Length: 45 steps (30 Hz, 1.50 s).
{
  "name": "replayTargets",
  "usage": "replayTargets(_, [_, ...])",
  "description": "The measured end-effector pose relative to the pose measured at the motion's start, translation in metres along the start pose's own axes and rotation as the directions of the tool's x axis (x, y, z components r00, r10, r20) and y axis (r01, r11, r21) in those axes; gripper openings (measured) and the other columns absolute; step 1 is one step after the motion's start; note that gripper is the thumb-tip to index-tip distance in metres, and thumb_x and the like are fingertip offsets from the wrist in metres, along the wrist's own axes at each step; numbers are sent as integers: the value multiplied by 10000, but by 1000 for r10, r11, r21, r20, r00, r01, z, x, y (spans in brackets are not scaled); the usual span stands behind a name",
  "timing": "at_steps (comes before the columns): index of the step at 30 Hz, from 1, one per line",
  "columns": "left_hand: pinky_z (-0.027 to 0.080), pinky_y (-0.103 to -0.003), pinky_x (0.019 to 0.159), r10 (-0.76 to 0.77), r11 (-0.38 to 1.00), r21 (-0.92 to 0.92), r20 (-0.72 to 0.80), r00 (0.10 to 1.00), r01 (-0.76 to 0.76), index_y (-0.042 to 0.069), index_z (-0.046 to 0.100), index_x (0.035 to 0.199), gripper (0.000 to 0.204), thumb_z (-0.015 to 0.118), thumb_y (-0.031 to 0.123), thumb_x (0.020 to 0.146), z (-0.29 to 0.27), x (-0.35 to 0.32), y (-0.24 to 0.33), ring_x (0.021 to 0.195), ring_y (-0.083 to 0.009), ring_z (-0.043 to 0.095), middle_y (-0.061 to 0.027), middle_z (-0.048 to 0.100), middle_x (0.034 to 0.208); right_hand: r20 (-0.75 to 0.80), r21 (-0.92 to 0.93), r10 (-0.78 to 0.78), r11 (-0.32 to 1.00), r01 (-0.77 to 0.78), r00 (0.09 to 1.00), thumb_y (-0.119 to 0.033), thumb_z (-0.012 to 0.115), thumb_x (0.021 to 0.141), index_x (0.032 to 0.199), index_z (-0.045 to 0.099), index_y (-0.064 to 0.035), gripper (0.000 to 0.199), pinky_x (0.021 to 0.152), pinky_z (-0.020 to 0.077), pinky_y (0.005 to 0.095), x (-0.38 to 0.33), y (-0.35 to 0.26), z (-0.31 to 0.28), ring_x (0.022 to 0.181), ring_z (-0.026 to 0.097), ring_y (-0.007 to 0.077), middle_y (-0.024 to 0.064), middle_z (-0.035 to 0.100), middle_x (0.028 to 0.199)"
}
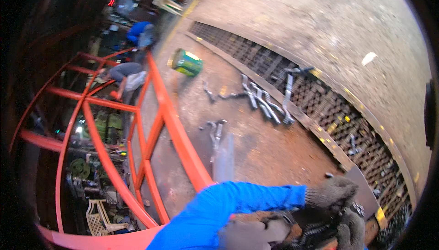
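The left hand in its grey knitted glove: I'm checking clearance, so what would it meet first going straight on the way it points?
Most likely the flat dark grey plate just beyond the grey-gloved left hand; depth is unclear, and they may already touch.

Green tin [188, 63] near orange-red metal frame [179, 138]; cream chair [94, 215] beyond; co-worker [125, 70] bending.

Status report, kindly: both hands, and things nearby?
Left gloved hand, right gloved hand: close together, grip unclear. Gray plate beside left. Floor grating alongside.
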State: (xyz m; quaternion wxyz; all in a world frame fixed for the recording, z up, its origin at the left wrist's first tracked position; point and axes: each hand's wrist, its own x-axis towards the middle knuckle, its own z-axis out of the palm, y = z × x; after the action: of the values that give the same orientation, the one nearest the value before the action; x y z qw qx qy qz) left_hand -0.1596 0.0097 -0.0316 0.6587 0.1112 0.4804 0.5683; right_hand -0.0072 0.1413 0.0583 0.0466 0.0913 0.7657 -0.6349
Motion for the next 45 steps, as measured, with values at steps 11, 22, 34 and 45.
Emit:
replayTargets(11, [497, -443, 692, 163, 827, 344, 612, 774, -446, 137, 679, 967, 121, 599, 201, 903, -27, 2, 28, 838, -334, 634, -110, 638, 894, 477, 2, -94, 994, 106, 874, -237, 674, 839, 936, 688, -46, 214, 651, 499, 405, 3, 40, -24, 765, 607, 347, 152, 622, 862])
replayTargets(22, [511, -425, 844, 14, 669, 476, 760, 650, -571, 241, 627, 1270, 357, 519, 283, 932, -58, -18, 9, 1068, -261, 615, -61, 612, 1207, 494, 272, -243, 955, 117, 835, -317, 631, 902, 1057, 713, -112, 270, 787, 538, 429, -8, 63, -27, 913, 647, 317, 138, 657, 1008])
replayTargets(34, [498, -464, 874, 56, 550, 454, 817, 573, -701, 203, 635, 1262, 365, 525, 301, 928, -67, -20, 8, 1087, -275, 613, -78, 622, 1209, 526, 170, -238, 970, 173, 816, -324, 628, 909, 1079, 715, -145, 261, 786, 546, 405, -18, 60, -39, 900, 646, 300, 113, 663, 973])
replayTargets(45, [533, -371, 781, 96, 720, 379, 775, 624, -581, 174, 676, 1191, 284, 545, 234, 947, -60, -6, 20, 983, -269, 648, -79, 640, 1121, 408, 281, -44, 956, -79, 912, -406, 806, 754, 948, 719, -104, 370, 777, 548, 427, -67, 77, -23, 846, 660, 333, 151, 660, 903])
